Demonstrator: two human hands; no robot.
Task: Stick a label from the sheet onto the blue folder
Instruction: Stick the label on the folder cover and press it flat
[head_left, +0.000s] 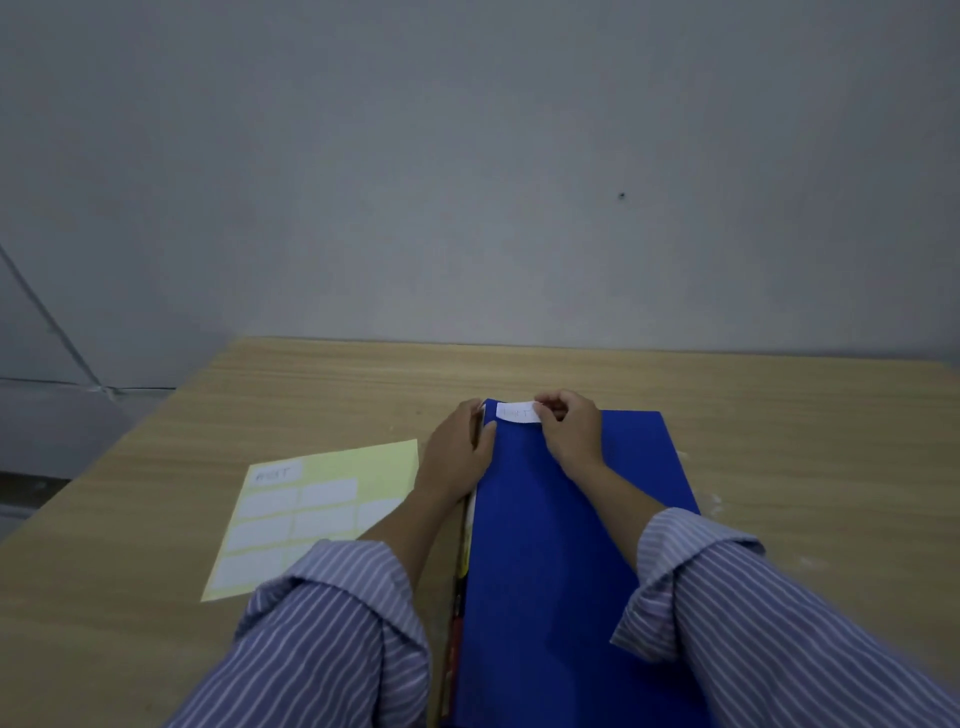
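Blue folder (566, 519) lies flat on the worktop (779, 415), left hand (457, 452) bracing its far left edge, right hand (569, 431) fingers pinching the label (517, 413) at its far corner; better to lower one end first, then smooth outward.

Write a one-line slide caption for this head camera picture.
Right hand lays a white label at the far end of the blue folder while the left hand steadies its edge; label sheet alongside.
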